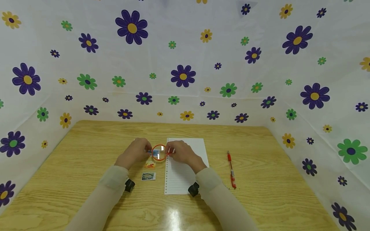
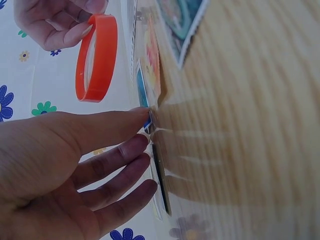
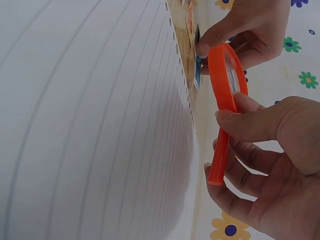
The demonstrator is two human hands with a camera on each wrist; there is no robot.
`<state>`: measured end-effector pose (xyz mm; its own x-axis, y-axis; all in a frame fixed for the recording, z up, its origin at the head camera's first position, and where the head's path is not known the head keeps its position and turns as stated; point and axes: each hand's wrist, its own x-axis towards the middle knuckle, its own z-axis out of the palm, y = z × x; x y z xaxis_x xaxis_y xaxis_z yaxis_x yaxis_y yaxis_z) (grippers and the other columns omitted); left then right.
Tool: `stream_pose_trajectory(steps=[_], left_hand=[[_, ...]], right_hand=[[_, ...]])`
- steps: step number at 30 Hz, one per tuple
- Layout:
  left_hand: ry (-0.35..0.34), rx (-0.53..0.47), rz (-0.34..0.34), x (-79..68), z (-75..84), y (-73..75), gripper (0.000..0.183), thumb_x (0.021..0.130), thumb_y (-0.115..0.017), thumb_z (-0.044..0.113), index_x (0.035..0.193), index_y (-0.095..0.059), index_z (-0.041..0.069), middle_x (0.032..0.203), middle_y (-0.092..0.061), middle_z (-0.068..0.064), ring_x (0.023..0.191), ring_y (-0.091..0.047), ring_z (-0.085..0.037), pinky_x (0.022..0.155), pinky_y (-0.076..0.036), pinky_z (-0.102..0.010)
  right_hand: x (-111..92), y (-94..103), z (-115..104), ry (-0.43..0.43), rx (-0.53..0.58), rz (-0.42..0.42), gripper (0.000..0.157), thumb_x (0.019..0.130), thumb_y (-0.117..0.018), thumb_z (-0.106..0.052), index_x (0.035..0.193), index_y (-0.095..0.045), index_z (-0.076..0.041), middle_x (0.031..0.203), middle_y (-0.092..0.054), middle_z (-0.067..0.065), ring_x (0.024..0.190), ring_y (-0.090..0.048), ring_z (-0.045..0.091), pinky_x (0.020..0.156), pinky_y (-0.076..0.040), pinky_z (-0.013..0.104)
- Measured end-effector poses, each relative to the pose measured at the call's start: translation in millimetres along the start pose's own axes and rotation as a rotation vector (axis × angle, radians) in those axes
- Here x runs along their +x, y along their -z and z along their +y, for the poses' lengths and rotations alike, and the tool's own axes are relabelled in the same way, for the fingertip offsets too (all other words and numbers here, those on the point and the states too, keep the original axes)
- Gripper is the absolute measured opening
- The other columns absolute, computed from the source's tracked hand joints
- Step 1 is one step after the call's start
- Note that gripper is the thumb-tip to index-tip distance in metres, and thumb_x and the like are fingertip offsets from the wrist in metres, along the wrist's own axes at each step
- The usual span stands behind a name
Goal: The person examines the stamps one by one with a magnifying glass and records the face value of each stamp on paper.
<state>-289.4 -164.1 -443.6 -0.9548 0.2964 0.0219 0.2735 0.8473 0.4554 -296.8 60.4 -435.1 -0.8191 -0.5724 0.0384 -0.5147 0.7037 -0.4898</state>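
My right hand (image 1: 182,151) grips the handle of a red-rimmed magnifying glass (image 3: 218,80), with the thumb on the handle near the rim. The lens is held above the table, over part of a small blue stamp (image 2: 142,87). At that stamp's left edge, my left hand (image 1: 137,149) pinches it between thumb and index finger; the other fingers are loosely bent. A thin dark flat thing (image 2: 160,180) lies by those fingers, its kind unclear. Nearer me are an orange-yellow stamp (image 1: 150,165) and a grey-green stamp (image 1: 148,176) with a white border.
A lined sheet of paper (image 1: 185,179) with punched holes along its left side lies under my right hand. To its right lies a red pen (image 1: 231,170). A flower-printed cloth (image 1: 162,64) surrounds the back and sides of the wooden table (image 1: 95,141).
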Motion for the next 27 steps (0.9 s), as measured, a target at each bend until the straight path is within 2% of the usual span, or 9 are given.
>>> stream_pose_trajectory(steps=[9, 17, 23, 27], left_hand=[[-0.004, -0.004, -0.003, 0.1, 1.4, 0.5, 0.006, 0.089, -0.077, 0.004, 0.094, -0.078, 0.003, 0.093, -0.071, -0.01, 0.083, -0.06, -0.022, 0.076, -0.054, -0.041], [0.023, -0.016, -0.007, -0.7, 2.1, -0.6, 0.012, 0.089, -0.076, 0.003, 0.101, -0.078, 0.001, 0.103, -0.073, -0.013, 0.096, -0.065, -0.028, 0.09, -0.057, -0.048], [0.022, -0.022, -0.001, -1.5, 1.4, -2.0, 0.015, 0.089, -0.076, 0.002, 0.104, -0.077, -0.001, 0.108, -0.073, -0.016, 0.101, -0.067, -0.031, 0.093, -0.057, -0.05], [0.046, -0.024, -0.004, -1.9, 1.4, -1.0, 0.017, 0.089, -0.075, 0.002, 0.106, -0.077, 0.0, 0.11, -0.072, -0.016, 0.101, -0.065, -0.029, 0.094, -0.056, -0.05]], right_hand=[[0, 0.7, 0, -0.001, 0.001, -0.003, 0.014, 0.092, -0.071, 0.0, 0.099, -0.074, -0.012, 0.095, -0.073, 0.006, 0.079, -0.06, 0.015, 0.066, -0.045, 0.027], [-3, 2.0, 3, 0.001, 0.004, 0.002, 0.016, 0.092, -0.07, 0.003, 0.098, -0.074, -0.012, 0.096, -0.073, 0.007, 0.08, -0.059, 0.016, 0.066, -0.044, 0.027], [-12, 12.2, 8, 0.019, 0.032, 0.041, 0.015, 0.092, -0.07, 0.003, 0.095, -0.073, -0.012, 0.092, -0.073, 0.006, 0.079, -0.06, 0.015, 0.069, -0.047, 0.026], [-22, 23.6, 17, 0.009, 0.06, 0.058, 0.015, 0.092, -0.071, 0.002, 0.094, -0.072, -0.012, 0.09, -0.072, 0.004, 0.078, -0.059, 0.013, 0.07, -0.049, 0.024]])
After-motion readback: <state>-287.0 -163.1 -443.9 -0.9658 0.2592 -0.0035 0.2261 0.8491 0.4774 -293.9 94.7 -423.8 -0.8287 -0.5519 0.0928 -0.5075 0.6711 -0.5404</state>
